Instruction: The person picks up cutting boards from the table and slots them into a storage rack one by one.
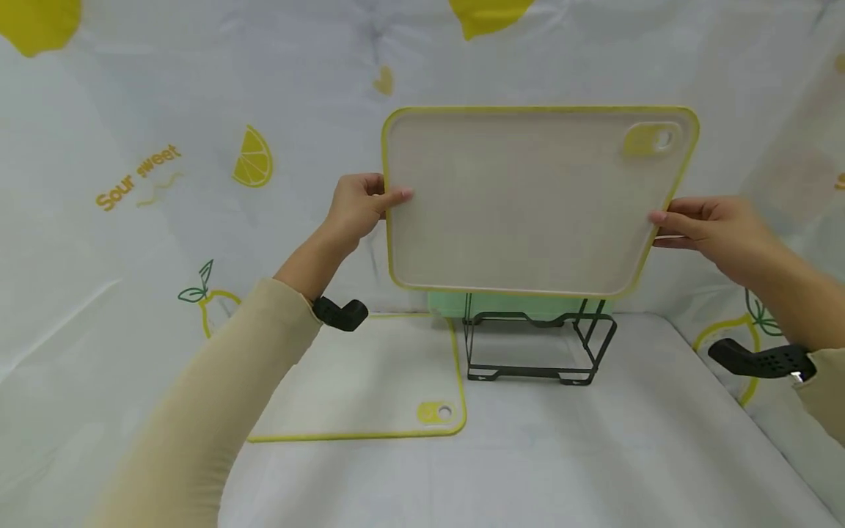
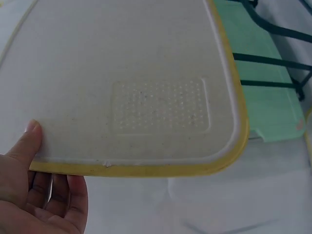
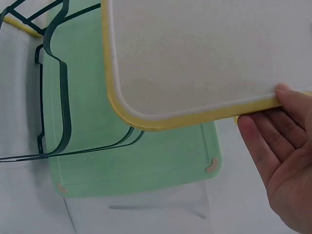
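Both hands hold up a pale cutting board (image 1: 515, 205) with a yellow rim, its broad face turned toward me in the head view. At its left edge my left hand (image 1: 356, 209) pinches it, thumb on the near face and fingers behind. My right hand (image 1: 726, 231) grips the right edge the same way. The left wrist view shows a studded patch (image 2: 161, 106) near one corner. Behind and below the raised board stands a dark wire rack (image 1: 538, 372). A green board (image 3: 131, 175) stands in the rack, partly hidden by the raised board.
On the table left of the rack lies a second yellow-rimmed cutting board (image 1: 370, 381), partly covered by my left sleeve (image 1: 218, 396). A white cloth (image 1: 528, 455) covers the table. Behind hangs a lemon-printed sheet (image 1: 317, 88).
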`<action>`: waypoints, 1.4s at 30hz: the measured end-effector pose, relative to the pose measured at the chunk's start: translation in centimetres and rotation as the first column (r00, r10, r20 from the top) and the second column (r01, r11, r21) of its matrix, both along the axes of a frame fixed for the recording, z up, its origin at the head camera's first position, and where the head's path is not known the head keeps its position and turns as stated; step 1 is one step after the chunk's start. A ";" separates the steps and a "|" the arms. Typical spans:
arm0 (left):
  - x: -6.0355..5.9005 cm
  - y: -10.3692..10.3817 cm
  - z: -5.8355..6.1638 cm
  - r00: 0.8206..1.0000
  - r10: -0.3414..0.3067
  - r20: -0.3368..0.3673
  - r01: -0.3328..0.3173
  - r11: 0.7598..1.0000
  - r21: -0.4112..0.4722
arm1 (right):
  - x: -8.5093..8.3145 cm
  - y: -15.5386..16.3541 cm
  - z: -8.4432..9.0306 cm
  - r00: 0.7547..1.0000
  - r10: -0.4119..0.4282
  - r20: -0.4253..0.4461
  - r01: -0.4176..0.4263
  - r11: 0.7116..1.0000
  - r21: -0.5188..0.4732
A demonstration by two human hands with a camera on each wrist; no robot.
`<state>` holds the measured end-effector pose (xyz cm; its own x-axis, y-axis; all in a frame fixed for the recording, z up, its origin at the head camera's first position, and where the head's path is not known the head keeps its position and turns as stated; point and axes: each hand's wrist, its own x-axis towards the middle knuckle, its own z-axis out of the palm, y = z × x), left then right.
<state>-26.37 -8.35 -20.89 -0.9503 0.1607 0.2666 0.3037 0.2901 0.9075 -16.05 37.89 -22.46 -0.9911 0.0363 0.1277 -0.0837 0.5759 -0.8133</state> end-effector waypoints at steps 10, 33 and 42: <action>-1.3 1.5 1.7 0.999 -0.008 0.044 0.005 0.998 0.067 | -1.7 1.0 1.2 0.990 0.045 -0.131 -0.062 0.990 -0.123; -2.3 2.9 0.4 0.999 0.035 -0.005 -0.035 0.998 0.050 | -3.6 1.9 0.9 0.992 -0.013 -0.126 -0.006 0.989 -0.151; -2.7 3.9 -1.5 0.999 0.032 -0.004 -0.032 0.999 0.038 | -2.9 2.4 -0.7 0.995 -0.069 -0.077 0.066 0.997 -0.052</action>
<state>-29.02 -4.41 -22.35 -0.9536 0.1199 0.2761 0.2988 0.2652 0.9167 -18.92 40.27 -23.11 -0.9732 0.1110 0.2014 -0.1106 0.5419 -0.8331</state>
